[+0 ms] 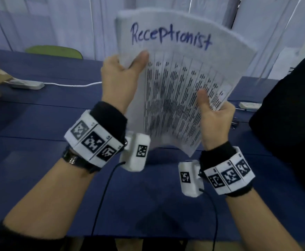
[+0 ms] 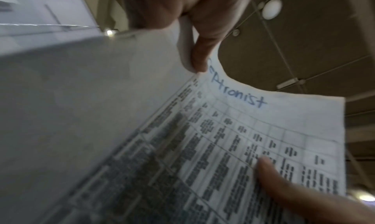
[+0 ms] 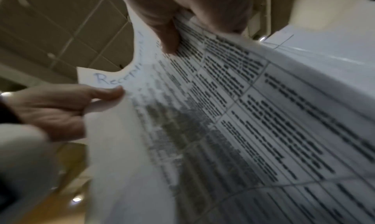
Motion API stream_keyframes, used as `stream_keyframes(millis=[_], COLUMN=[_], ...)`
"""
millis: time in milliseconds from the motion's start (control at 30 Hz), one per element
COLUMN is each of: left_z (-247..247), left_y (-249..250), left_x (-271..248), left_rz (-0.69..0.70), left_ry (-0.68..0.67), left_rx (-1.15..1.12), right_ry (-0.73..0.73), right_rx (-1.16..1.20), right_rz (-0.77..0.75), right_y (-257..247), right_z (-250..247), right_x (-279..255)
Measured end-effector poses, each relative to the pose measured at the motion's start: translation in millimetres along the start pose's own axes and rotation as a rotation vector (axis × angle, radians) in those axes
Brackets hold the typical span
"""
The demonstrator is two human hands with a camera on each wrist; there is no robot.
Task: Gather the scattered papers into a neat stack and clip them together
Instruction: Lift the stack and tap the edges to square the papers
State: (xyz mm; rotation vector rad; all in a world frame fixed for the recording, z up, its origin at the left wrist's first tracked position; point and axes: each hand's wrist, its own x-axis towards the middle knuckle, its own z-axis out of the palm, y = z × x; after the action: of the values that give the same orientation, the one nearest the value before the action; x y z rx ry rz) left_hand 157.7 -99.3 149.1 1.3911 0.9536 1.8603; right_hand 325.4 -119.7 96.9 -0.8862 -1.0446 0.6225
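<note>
Over the blue table (image 1: 39, 120), both hands held the papers (image 1: 175, 84) upright: left hand (image 1: 122, 78) pinching at nine o'clock, right hand (image 1: 215, 116) at four. Light, floppy sheets, likely to bow; opposite side edges looked the safest hold.

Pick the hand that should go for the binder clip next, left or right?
Right, probably. The binder clip lies on the table just beyond the right hand. The left hand grips the papers higher up and could keep holding them.
</note>
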Motion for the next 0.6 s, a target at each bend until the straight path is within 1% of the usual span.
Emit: stream_keyframes(millis=[33,100,167,200,300,333,367,400,467,533,600], left_z=[5.6,13.6,12.3,7.1,-18.7,-25.6,-30.0,-31.3,-28.0,-19.2,-12.3], left_y=[4.7,9.1,4.8,0.7,-17.0,-21.5,-25.3,-27.7,-29.5,-26.0,-22.8], left_x=[0.9,-0.5,-4.3,-7.3,-15.3,-18.7,-21.3,-22.8,-21.7,-19.0,-17.6], left_rz=[0.017,0.034,0.004,-0.034,-0.143,-0.166,-0.175,-0.171,-0.159,-0.143,-0.134], left_ry=[0.013,-0.006,-0.038,-0.071,-0.212,-0.259,-0.287,-0.284,-0.201,-0.118,-0.094], left_rx=[0.002,0.043,0.068,0.044,0.013,0.033,0.055,0.068,0.073,0.062,0.039], right_ry=[-0.014,-0.044,-0.068,-0.089,-0.258,-0.287,-0.281,-0.250,-0.192,-0.143,-0.083], right_rx=[0.019,0.013,-0.015,-0.034,-0.016,-0.012,-0.020,-0.035,-0.043,-0.002,0.022], right_rz=[-0.025,-0.072,-0.051,-0.017,0.143,0.196,0.227,0.248,0.254,0.228,0.195], right_y=[-1.8,-4.8,-5.9,-5.5,3.8,5.9,10.2,10.1,7.6,7.2,6.0], right_z=[0.8,0.5,-3.9,-8.2,-25.2,-28.1,-29.2,-26.1,-17.5,-12.9,-9.9], right_x=[0.7,-0.9,-1.4,-1.9,-1.0,-1.4,-0.9,-2.1,-3.2,-0.2,0.4])
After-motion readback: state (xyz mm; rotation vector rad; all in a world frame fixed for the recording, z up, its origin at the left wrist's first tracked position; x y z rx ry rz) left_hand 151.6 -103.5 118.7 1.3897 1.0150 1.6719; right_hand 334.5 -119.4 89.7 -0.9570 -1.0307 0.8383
